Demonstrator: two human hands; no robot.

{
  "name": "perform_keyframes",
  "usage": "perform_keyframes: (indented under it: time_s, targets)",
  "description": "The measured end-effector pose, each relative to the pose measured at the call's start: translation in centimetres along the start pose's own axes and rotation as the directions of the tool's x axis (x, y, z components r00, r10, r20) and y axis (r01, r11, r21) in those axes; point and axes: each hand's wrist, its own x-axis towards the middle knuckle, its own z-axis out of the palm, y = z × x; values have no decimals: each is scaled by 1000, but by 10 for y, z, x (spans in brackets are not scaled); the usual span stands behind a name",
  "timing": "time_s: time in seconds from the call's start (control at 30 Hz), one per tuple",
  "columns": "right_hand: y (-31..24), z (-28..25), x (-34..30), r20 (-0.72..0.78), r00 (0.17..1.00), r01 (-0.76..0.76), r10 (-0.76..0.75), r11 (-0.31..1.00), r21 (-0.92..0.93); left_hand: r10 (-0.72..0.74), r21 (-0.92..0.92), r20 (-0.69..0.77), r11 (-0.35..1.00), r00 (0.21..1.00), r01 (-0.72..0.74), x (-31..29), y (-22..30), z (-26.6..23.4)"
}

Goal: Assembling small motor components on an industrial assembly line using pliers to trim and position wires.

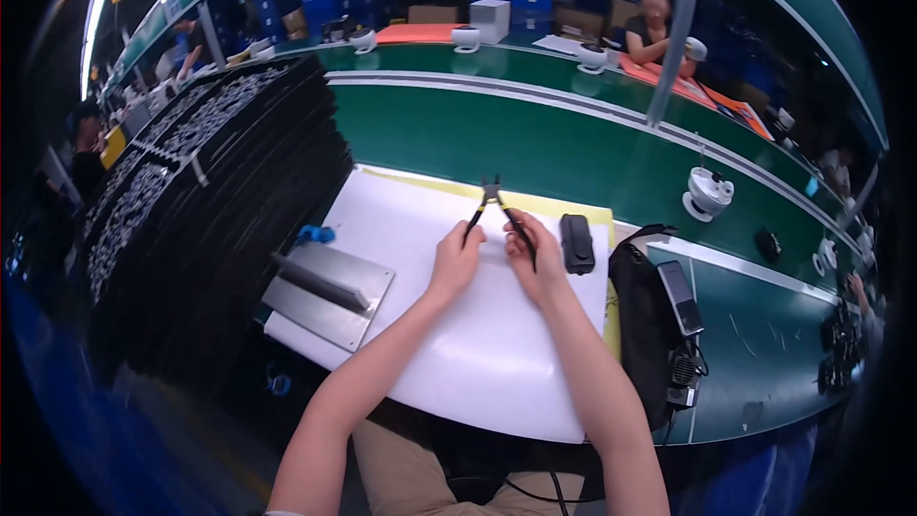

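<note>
A pair of cutting pliers [491, 193] with black and yellow handles points away from me over a white sheet [478, 344], its handles spread apart. My left hand [458, 260] is closed round the left handle. The right handle is in my right hand [535, 253], its fingers curled about it. Just right of that hand lies a small black oblong device [577, 244]. To the left of my hands rests a grey metal plate [330, 297] with a dark bar across it, and a small blue object [317, 233] lies behind it.
Tall stacked black trays [239, 201] full of small parts stand at the left. A black bag [638, 325] and a grey handheld device [679, 298] lie at the right. Beyond, a white round device [708, 194] sits on the green belt [497, 124]. A person [654, 33] sits across.
</note>
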Motion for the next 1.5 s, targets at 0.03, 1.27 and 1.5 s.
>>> perform_keyframes:
  time_s: [0.03, 1.27, 1.5]
  targets:
    - [4, -8, 2, 23, 1000, -1, 0, 1000, 10, -56, -77, 7, 995, 998, 56, 0, -3, 3]
    - [42, 9, -11, -109, 830, 455, -547, 777, -435, -254, -660, 467, 537, 847, 525, -26, 41, 25]
    - [48, 16, -17, 71, 856, 444, -513, 656, -611, -314, -693, 393, 517, 864, 503, -13, 16, 8]
